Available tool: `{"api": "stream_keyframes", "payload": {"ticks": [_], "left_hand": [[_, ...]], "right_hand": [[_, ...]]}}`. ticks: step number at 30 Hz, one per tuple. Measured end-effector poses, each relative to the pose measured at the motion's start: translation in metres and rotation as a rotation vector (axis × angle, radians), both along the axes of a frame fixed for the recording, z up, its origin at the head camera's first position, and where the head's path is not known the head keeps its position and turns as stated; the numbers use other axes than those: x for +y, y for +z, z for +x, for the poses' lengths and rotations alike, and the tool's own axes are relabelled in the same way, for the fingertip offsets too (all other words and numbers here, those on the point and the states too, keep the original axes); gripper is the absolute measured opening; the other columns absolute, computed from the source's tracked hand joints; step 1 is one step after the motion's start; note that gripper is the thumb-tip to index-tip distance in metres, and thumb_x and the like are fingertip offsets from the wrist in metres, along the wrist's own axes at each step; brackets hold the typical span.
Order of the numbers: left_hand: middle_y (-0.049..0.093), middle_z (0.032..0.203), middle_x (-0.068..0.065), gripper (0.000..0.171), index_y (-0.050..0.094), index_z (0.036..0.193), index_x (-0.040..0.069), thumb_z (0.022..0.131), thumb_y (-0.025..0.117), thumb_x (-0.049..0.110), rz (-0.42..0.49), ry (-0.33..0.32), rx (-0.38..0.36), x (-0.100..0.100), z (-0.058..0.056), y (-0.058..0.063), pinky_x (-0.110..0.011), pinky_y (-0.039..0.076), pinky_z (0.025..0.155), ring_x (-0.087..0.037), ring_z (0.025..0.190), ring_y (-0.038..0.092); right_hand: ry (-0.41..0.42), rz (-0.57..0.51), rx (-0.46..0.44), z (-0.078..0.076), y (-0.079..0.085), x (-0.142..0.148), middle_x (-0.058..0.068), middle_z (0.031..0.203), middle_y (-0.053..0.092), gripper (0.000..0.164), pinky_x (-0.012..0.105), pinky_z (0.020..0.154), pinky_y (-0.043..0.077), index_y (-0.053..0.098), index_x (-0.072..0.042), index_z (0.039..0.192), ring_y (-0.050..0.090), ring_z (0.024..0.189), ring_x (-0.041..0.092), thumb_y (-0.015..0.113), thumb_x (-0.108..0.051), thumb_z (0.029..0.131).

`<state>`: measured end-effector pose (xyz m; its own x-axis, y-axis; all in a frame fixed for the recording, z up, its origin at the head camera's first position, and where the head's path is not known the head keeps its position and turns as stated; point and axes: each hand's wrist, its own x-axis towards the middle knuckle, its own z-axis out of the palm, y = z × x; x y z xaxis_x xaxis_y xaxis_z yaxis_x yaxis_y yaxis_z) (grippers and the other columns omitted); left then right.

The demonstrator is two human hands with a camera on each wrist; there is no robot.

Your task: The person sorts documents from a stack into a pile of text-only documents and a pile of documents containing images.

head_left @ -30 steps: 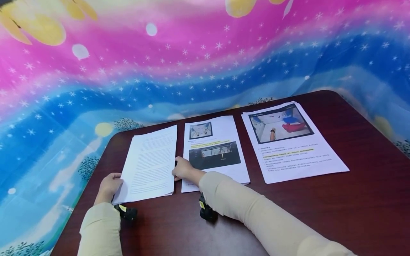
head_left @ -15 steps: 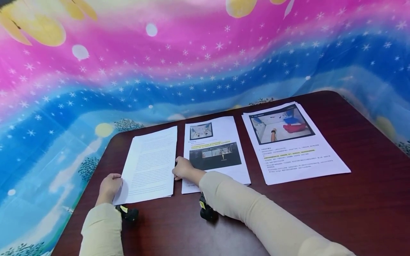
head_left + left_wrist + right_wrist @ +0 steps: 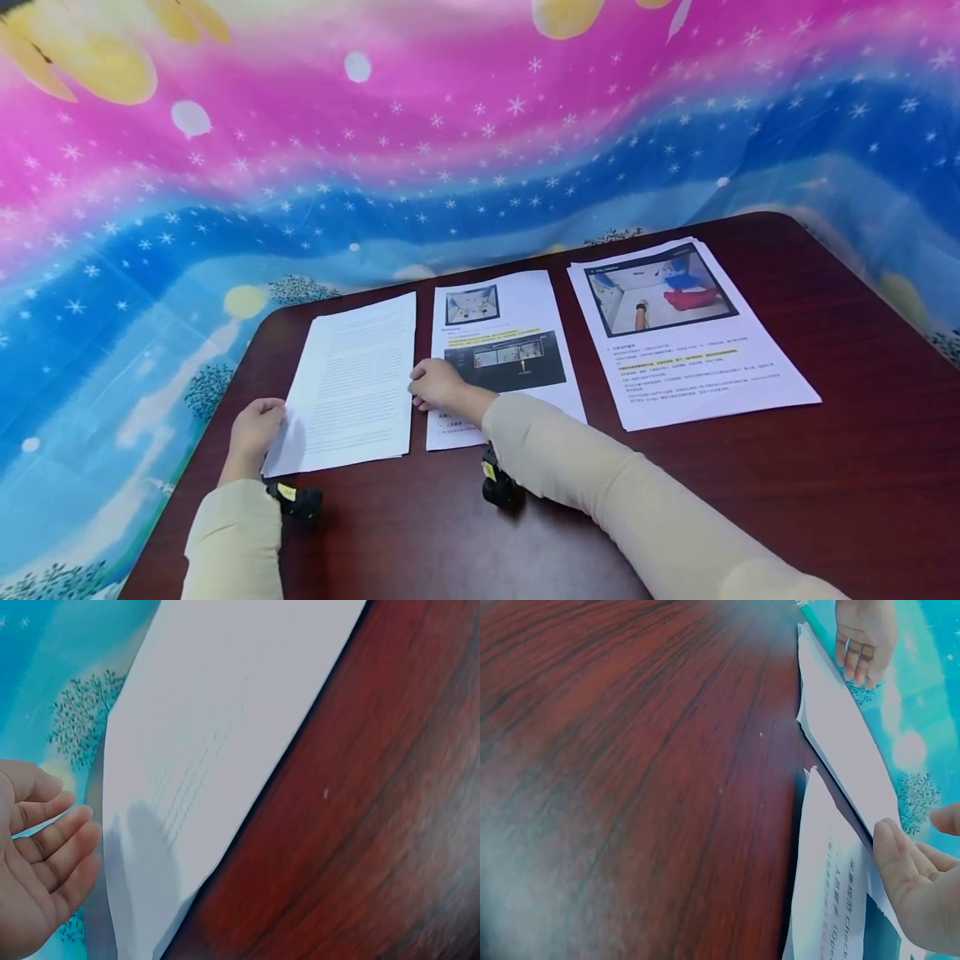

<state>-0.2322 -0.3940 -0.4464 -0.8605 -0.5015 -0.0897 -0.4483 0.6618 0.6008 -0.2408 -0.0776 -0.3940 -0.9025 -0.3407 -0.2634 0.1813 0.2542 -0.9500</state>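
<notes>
A stack of printed sheets (image 3: 352, 383) lies on the left of the table, its top page covered in lines of text. My left hand (image 3: 257, 429) is at its lower left edge; the left wrist view shows the fingers (image 3: 66, 836) loosely bent, holding nothing. By the stack's right edge is my right hand (image 3: 441, 385), which overlaps the middle stack of sheets (image 3: 528, 302) in the head view. In the right wrist view its thumb and fingers (image 3: 892, 847) are close to the left stack's edge, with no sheet pinched between them.
A third stack of sheets (image 3: 675, 375), with a large photo on top, lies at the right of the dark red wooden table (image 3: 750, 500). Behind it hangs a pink and blue patterned cloth (image 3: 480, 142). Each wrist carries a small black camera (image 3: 303, 502).
My right hand has moved slightly up and right, away from the left stack's edge. The left hand has stayed nearly in place, and the three stacks lie as before.
</notes>
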Motion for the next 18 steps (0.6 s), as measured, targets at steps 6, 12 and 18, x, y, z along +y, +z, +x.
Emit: {"api": "stream_keyframes", "payload": {"ticks": [6,12,18], "left_hand": [[0.046,0.115,-0.016,0.042,0.043,0.121,0.005,0.091,0.037,0.032,0.102,-0.041,0.065,0.012,-0.008,0.000,-0.040,0.040,0.079,-0.025,0.095,0.048],[0.050,0.113,-0.012,0.045,0.045,0.120,0.007,0.089,0.036,0.040,0.152,-0.086,0.116,0.027,-0.013,-0.004,-0.035,0.042,0.077,-0.022,0.094,0.051],[0.052,0.112,-0.009,0.048,0.047,0.119,0.010,0.088,0.038,0.045,0.226,-0.133,0.160,0.044,-0.016,-0.003,-0.034,0.043,0.077,-0.022,0.096,0.052]], "right_hand": [[-0.036,-0.022,0.016,-0.002,0.010,0.013,0.010,0.079,0.057,0.014,0.025,0.057,0.049,0.055,0.002,0.095,0.058,0.066,0.019,0.051,-0.007,0.084],[-0.062,-0.072,0.034,-0.004,0.020,0.034,0.010,0.083,0.056,0.019,0.024,0.060,0.049,0.056,0.002,0.096,0.057,0.069,0.017,0.047,-0.011,0.086],[-0.057,-0.081,0.032,0.000,0.026,0.057,0.013,0.088,0.057,0.027,0.024,0.062,0.048,0.054,0.005,0.105,0.057,0.072,0.018,0.045,-0.012,0.087]]}}
